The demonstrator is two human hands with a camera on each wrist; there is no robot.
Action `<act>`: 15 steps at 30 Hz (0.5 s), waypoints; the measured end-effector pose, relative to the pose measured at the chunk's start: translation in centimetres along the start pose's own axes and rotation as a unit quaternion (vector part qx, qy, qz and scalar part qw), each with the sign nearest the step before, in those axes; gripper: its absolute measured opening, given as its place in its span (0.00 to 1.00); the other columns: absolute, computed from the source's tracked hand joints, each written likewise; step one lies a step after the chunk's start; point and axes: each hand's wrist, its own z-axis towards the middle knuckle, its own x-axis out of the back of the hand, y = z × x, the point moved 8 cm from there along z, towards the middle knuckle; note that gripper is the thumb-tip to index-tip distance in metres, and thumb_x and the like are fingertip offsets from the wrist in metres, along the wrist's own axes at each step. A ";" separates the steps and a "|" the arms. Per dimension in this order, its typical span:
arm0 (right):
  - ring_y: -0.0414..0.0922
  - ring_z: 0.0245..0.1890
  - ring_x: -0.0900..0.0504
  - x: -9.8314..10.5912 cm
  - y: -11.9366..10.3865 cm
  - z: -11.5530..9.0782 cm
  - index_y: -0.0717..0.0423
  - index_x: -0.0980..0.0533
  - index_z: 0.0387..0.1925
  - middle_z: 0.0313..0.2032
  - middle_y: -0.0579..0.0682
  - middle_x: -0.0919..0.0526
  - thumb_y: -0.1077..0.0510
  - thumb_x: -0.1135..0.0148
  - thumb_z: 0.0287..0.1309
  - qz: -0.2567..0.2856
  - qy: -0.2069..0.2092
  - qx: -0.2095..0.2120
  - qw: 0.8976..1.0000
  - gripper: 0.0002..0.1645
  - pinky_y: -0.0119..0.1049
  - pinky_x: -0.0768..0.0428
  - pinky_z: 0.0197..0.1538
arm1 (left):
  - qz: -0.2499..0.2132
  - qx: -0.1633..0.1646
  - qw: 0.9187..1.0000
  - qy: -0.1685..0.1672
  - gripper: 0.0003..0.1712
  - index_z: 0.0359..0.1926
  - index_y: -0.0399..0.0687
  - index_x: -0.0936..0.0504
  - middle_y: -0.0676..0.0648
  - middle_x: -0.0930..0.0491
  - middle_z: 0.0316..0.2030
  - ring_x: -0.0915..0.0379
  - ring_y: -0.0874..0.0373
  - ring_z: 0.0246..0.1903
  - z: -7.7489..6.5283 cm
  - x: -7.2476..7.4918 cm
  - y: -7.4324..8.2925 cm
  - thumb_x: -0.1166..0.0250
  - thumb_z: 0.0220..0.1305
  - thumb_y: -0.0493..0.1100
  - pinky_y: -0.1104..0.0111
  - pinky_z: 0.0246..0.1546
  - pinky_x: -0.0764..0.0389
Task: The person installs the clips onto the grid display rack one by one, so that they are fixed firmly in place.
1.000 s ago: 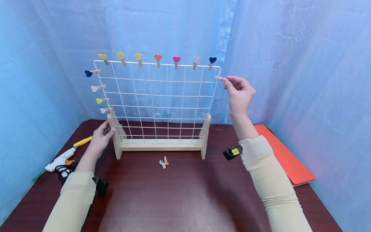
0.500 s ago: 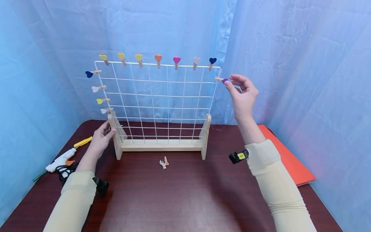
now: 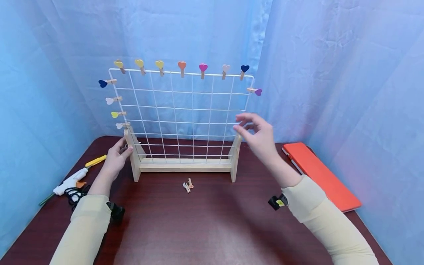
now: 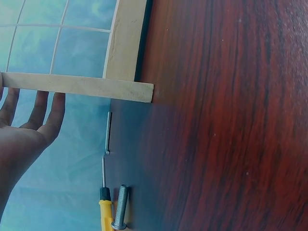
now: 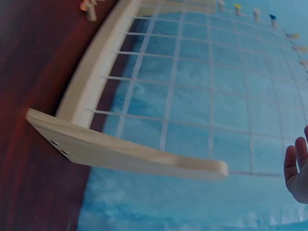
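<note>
My left hand (image 3: 115, 157) steadies the wooden stand (image 3: 183, 169) of a white wire grid (image 3: 192, 109) by its left upright. In the left wrist view its fingers (image 4: 56, 113) reach the side plank (image 4: 77, 85). My right hand (image 3: 260, 136), empty, hovers by the grid's right side above the right upright, thumb and fingers apart. A purple heart clothespin (image 3: 258, 92) is clipped on the right side wire, near the top. Several heart clothespins line the top wire, including a dark blue one (image 3: 244, 69); others, such as a yellow one (image 3: 115, 115), run down the left side.
Small loose clothespins (image 3: 187, 186) lie on the table in front of the stand. A white glue gun (image 3: 71, 182) with a black cord and a yellow-handled screwdriver (image 3: 96, 161) lie at left, with a bolt (image 4: 121, 207) beside it. An orange folder (image 3: 321, 176) lies at right.
My right hand has let go of the purple heart clothespin, leaving it clipped on the right wire, and has moved down beside the grid. My left hand has stayed on the stand.
</note>
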 end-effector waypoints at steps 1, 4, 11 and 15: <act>0.42 0.32 0.24 -0.8 0.7 -0.5 0.60 0.22 0.41 0.35 0.55 0.19 0.64 0.35 0.46 -0.012 -0.021 -0.008 1.000 0.16 0.34 0.23 0.36 | -0.001 -0.001 1.000 0.001 0.36 0.69 0.54 0.56 0.41 0.51 0.67 0.51 0.40 0.63 0.0 0.0 0.0 0.53 0.65 0.52 0.47 0.55 0.39; 0.40 0.31 0.24 -3.7 2.9 -2.4 0.53 0.22 0.42 0.34 0.50 0.19 0.57 0.33 0.46 -0.047 -0.087 -0.027 0.995 0.18 0.33 0.23 0.33 | -0.002 -0.002 1.000 0.000 0.35 0.69 0.55 0.56 0.41 0.52 0.67 0.52 0.40 0.63 0.0 -0.1 0.0 0.53 0.65 0.52 0.47 0.55 0.39; 0.40 0.33 0.23 -10.2 6.1 -7.0 0.46 0.23 0.43 0.37 0.43 0.19 0.51 0.33 0.46 -0.085 -0.218 -0.030 0.972 0.19 0.35 0.23 0.34 | 0.013 -0.028 0.999 0.019 0.33 0.68 0.52 0.53 0.39 0.48 0.65 0.49 0.39 0.62 0.1 -0.2 0.2 0.53 0.65 0.50 0.45 0.56 0.40; 0.41 0.34 0.23 -13.5 7.4 -9.1 0.50 0.23 0.43 0.39 0.44 0.20 0.53 0.33 0.46 -0.067 -0.280 -0.040 0.957 0.19 0.36 0.22 0.35 | 0.011 -0.042 0.999 0.032 0.32 0.68 0.52 0.53 0.37 0.48 0.65 0.49 0.38 0.62 0.2 -0.1 0.1 0.54 0.66 0.49 0.44 0.56 0.41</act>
